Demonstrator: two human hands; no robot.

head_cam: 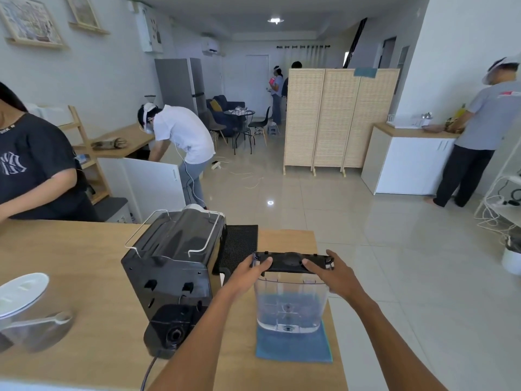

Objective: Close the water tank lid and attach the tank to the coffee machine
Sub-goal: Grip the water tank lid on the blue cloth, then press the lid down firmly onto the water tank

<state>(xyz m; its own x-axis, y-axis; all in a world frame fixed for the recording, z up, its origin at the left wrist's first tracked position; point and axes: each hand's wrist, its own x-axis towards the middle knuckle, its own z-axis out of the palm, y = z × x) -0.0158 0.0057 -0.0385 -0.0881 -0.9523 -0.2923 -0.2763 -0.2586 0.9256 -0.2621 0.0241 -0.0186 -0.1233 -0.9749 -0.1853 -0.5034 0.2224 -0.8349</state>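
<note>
Head view showed both hands gripping the black plastic lid (293, 262), left hand (248, 273) and right hand (335, 277) at its ends, above the clear, boxy water tank (290, 303). That tank stood on a blue cloth (293, 347) on the wooden bench (84, 277), beside the glossy black coffee machine (172, 266). Closing seemed underway; attaching remained.
</note>
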